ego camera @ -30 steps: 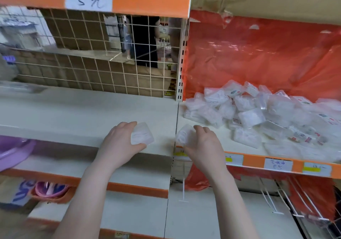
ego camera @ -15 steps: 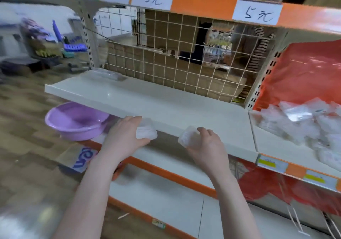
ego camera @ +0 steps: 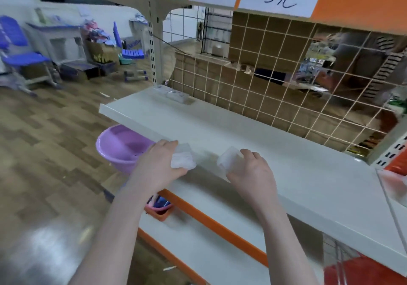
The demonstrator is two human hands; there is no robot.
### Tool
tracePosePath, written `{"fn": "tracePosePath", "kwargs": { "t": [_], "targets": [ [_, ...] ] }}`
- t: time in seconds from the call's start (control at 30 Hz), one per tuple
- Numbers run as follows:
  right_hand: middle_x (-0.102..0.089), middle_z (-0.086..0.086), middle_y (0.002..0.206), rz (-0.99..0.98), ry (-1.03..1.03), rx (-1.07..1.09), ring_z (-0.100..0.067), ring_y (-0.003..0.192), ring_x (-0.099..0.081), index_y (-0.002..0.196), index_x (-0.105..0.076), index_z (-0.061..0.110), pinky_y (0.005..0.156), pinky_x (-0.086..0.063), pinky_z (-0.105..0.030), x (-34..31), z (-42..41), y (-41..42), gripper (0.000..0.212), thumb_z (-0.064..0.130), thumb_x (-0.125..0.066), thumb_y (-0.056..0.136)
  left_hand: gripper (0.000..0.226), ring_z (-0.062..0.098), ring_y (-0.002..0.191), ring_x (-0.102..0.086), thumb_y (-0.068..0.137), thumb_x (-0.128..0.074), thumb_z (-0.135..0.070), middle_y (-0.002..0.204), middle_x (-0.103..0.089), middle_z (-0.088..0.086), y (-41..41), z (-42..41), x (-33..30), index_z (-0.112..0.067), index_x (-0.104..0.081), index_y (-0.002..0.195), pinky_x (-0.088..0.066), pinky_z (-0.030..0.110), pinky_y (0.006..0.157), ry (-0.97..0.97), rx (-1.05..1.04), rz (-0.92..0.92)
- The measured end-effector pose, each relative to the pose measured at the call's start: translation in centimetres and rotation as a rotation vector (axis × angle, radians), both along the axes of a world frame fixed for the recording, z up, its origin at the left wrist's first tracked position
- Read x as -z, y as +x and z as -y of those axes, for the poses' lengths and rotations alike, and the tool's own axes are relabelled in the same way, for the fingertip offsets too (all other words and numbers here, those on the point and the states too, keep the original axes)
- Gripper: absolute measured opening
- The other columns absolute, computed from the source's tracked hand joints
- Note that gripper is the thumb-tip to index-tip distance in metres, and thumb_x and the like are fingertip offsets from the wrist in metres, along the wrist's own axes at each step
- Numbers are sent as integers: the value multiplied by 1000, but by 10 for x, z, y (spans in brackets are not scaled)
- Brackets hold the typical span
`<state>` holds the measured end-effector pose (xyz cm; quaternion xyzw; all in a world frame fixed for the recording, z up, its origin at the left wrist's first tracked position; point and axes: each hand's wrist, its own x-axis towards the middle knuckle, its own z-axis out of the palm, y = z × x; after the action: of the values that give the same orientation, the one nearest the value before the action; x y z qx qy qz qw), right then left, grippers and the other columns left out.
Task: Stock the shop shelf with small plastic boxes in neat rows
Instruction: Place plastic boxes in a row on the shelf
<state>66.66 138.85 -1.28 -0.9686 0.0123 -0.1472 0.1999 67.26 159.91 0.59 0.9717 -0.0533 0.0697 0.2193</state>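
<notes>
Left hand [ego camera: 157, 163] pinching small plastic box [ego camera: 183, 160], right hand [ego camera: 251, 172] pinching second box [ego camera: 226, 160], both tilted over shelf [ego camera: 286, 170]

Translucent plastic boxes [ego camera: 183, 160]; matt shelf [ego camera: 275, 157].

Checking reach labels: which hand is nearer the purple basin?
Left. The left hand, gripping a small plastic box, sits just right of the purple basin. The right hand, holding another box, is farther right.
</notes>
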Motion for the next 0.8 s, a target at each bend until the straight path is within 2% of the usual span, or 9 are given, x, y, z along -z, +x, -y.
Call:
{"fn": "tracePosePath", "kwargs": {
  "t": [0.17,0.47,0.6,0.7,0.8],
  "targets": [
    [-54,-6,120,-12,61,11,-25,110,-49,127,-46,14,84,-38,-29,0,-18,78,50,27,-59,81,72,26,116,-47,77,-71,-36,128,-51,9,70,-18,-5,-12,-42,138,-41,37,95,50,-14,54],
    [-50,-5,124,-102,-1,-49,-24,114,-47,130,-44,16,86,-41,-31,10,-33,156,56,28,-62,78,75,25,124,-41,76,-72,-35,136,-46,7,149,-36,10,-14,-39,141,-32,30,98,-11,-32,-18],
    [-51,-4,120,-129,-50,-54,-24,112,-47,122,-48,13,88,-39,-30,15,-41,181,43,25,-56,82,76,24,125,-40,77,-72,-36,137,-44,6,177,-48,14,-15,-38,142,-30,28,99,3,-18,-53],
    [-51,-1,114,-142,-221,-77,-20,106,-46,112,-48,15,87,-36,-25,20,-49,201,31,21,-41,82,75,25,125,-40,78,-71,-35,136,-44,6,202,-59,15,-14,-38,142,-32,30,101,1,20,-82],
    [-51,-2,109,-190,-150,-8,-23,104,-50,107,-49,15,86,-40,-29,22,-62,218,26,21,-48,82,73,24,122,-42,78,-71,-35,132,-46,5,227,-72,17,-14,-40,140,-34,30,98,15,77,-98]
  ]
}}
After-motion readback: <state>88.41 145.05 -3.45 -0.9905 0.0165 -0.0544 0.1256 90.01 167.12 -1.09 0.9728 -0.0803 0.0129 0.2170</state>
